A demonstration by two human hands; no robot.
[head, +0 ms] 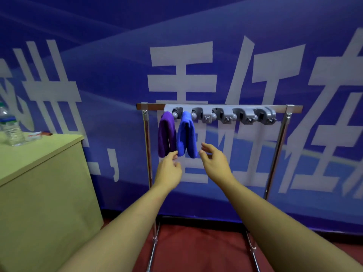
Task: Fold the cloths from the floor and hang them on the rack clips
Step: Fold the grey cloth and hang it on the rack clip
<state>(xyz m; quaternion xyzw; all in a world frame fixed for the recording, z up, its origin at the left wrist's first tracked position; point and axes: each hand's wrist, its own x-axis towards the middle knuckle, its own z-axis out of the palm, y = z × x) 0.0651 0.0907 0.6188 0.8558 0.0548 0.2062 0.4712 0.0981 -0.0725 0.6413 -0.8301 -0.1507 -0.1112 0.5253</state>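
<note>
A metal rack stands against the blue banner wall, with a grey strip of clips along its top bar. A folded purple cloth hangs from the leftmost clip. Beside it on the right hangs a folded blue cloth. My left hand is just below the two cloths, fingertips near the lower edge of the blue one, holding nothing. My right hand is at the blue cloth's lower right, fingers spread and empty. Several clips to the right hold nothing.
A pale green table stands at the left, close to the rack's left post, with a plastic water bottle on it. The floor under the rack is red. No cloths on the floor are in view.
</note>
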